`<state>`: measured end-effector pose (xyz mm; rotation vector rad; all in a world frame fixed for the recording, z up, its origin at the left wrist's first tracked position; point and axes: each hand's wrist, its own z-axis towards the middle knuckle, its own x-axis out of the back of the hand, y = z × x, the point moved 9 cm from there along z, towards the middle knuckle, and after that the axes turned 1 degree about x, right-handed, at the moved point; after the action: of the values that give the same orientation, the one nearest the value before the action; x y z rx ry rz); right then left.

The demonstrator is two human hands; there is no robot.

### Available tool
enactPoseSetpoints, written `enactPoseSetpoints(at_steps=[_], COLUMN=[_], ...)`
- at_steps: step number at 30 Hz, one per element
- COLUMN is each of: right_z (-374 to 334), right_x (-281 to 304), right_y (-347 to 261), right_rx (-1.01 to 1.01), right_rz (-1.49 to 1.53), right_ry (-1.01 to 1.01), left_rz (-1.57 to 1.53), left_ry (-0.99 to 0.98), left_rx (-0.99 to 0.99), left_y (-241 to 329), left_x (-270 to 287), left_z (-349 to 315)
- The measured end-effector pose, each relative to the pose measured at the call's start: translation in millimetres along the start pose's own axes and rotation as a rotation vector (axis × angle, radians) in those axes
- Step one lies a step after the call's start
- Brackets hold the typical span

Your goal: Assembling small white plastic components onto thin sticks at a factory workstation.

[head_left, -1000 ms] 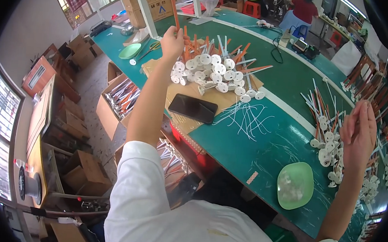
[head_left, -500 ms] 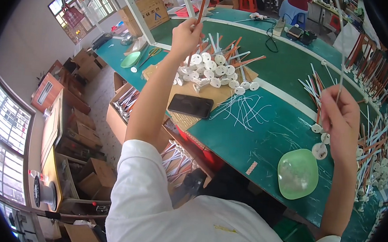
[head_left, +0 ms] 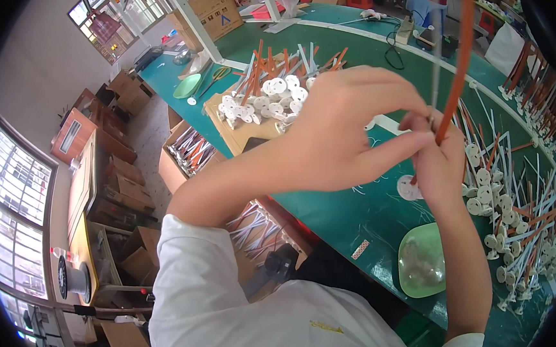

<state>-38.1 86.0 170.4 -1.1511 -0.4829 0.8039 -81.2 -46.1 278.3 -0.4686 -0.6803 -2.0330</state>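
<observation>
My left hand point(head_left: 342, 129) reaches across to the right, its thumb and fingers pinched against the fingers of my right hand point(head_left: 443, 169). An orange strip point(head_left: 461, 64) rises from between the two hands, and my left fingertips appear closed on it. Beside it stands a thin pale strip point(head_left: 436, 52), blurred, gripped in my right hand. Below the right fingers a round white disc point(head_left: 408, 188) shows, with a bit of orange next to it. Fingers hide where the strips meet. Behind my left hand lies a pile of white discs with orange and pale strips point(head_left: 274, 96).
A pale green dish point(head_left: 423, 261) with small clear pieces stands near the front table edge, beside my right forearm. More disc-ended strips point(head_left: 501, 215) crowd the right side. A dark phone point(head_left: 254, 144) is mostly covered by my left arm. An open carton point(head_left: 186, 148) holds strips.
My left hand has come from the pile to my right hand, bringing the orange strip. My right hand has moved slightly left with its pale strip and disc.
</observation>
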Motion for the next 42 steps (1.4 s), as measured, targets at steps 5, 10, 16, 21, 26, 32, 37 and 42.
enactPoseSetpoints(at_steps=[5, 10, 16, 21, 26, 32, 37, 42], right_z=[5.6, -8.1, -13.7, -8.7, -14.0, -21.6, -28.4, -29.2], right_x=[36.5, 66.5, 91.1, 95.7, 73.6, 82.5, 72.7, 79.2], right_y=[19.5, 29.8, 47.6, 70.3, 71.3, 94.6, 86.2, 79.6], right_rx=[-0.106, -0.072, -0.002, -0.056, -0.117, -0.137, -0.159, -0.23], right_rz=[0.035, 0.127, 0.239, 0.146, 0.007, -0.089, -0.117, -0.001], right_ry=[0.081, 0.159, 0.216, 0.186, 0.174, 0.078, 0.08, 0.163], left_rz=[-0.031, -0.26, -0.093, 0.049, 0.138, 0.563, 0.782, 0.835], left_ry=[-0.201, -0.342, -0.043, 0.157, -0.032, 0.015, 0.282, 0.189], left_rx=[0.058, 0.293, 0.689, 0.729, 0.43, 0.368, 0.518, 0.688], left_y=[0.7, -5.1, -39.8, -36.6, -16.1, -55.9, -135.7, -230.2], left_x=[7.8, 0.2, -18.0, -55.7, -82.4, -9.3, 96.0, 134.4], left_z=[-39.4, -102.1, -202.4, -246.8, -230.1, -184.4, -149.9, -118.3])
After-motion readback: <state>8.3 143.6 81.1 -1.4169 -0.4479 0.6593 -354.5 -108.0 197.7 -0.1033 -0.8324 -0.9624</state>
